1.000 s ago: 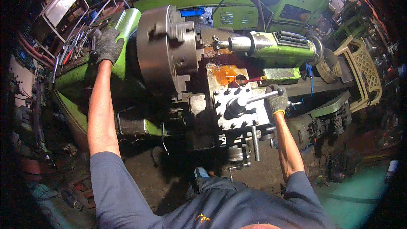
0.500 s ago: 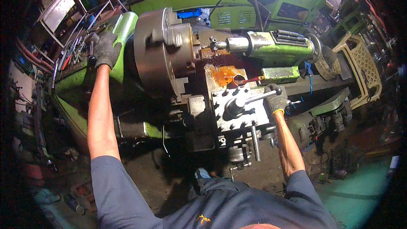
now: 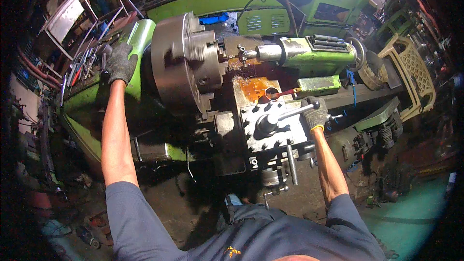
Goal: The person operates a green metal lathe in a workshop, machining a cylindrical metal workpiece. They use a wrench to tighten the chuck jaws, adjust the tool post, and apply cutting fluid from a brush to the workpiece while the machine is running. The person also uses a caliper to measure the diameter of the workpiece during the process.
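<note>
My left hand (image 3: 121, 64), in a dark grey knit glove, lies on the green lathe headstock (image 3: 141, 34), fingers stretched over its top. Just left of it stands a lever with a black knob (image 3: 104, 73), which the hand does not wrap. My right hand (image 3: 315, 116), gloved too, is curled at the right side of the square tool post (image 3: 253, 137). The tool post's clamping lever (image 3: 292, 112) crosses above this hand; what the fingers close on is hidden underneath. Between the hands is the big steel chuck (image 3: 169, 60), with motion-smeared surfaces and a stepped round workpiece (image 3: 205, 46).
A green tailstock (image 3: 314, 50) stands beyond my right hand. A brush with a red handle (image 3: 290, 91) lies by an oily orange patch (image 3: 253, 88). Hand tools (image 3: 82, 63) lie left on the headstock. A beige plastic chair (image 3: 413, 75) is at right.
The chuck has turned, its jaws now at different positions. Both hands stay in nearly the same places, and the view has shifted slightly.
</note>
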`<state>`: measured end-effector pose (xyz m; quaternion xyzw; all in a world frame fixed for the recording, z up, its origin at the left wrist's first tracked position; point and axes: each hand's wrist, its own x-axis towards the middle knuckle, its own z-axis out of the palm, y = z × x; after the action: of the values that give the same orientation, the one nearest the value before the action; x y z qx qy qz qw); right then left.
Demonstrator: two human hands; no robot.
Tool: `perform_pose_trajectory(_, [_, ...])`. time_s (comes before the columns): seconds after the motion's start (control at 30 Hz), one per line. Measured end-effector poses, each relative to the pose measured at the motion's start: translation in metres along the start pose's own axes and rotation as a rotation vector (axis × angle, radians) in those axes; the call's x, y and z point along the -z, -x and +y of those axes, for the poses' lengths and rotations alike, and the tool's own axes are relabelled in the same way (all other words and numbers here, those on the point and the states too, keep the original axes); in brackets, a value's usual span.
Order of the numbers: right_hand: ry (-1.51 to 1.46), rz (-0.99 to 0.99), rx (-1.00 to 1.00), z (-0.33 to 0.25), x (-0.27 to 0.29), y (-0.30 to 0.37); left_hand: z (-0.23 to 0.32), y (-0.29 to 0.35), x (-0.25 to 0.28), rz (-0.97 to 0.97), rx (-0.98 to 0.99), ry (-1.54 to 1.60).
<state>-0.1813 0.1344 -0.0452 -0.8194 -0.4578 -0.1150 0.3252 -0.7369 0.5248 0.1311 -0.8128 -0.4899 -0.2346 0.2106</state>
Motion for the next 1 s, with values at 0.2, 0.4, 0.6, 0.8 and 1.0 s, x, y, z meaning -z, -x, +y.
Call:
perform_pose_trajectory(0.2, [0.072,-0.156,-0.08,0.001,0.003,-0.002,-0.006,0.0,-0.004,0.021,-0.029,-0.037])
perform_pose_trajectory(0.4, [0.127,-0.19,-0.086,-0.002,0.01,-0.001,0.003,-0.003,-0.001,-0.042,0.015,-0.006])
perform_pose_trajectory(0.6, [0.078,-0.189,-0.106,-0.007,0.011,-0.002,-0.008,-0.002,-0.006,0.009,-0.014,0.003])
perform_pose_trajectory(0.8, [0.179,-0.18,-0.069,0.0,0.006,-0.002,0.001,-0.003,0.0,-0.018,0.001,0.009])
perform_pose_trajectory(1.0, [0.126,-0.156,-0.094,0.003,0.004,0.001,0.0,-0.002,0.0,-0.003,-0.013,-0.016])
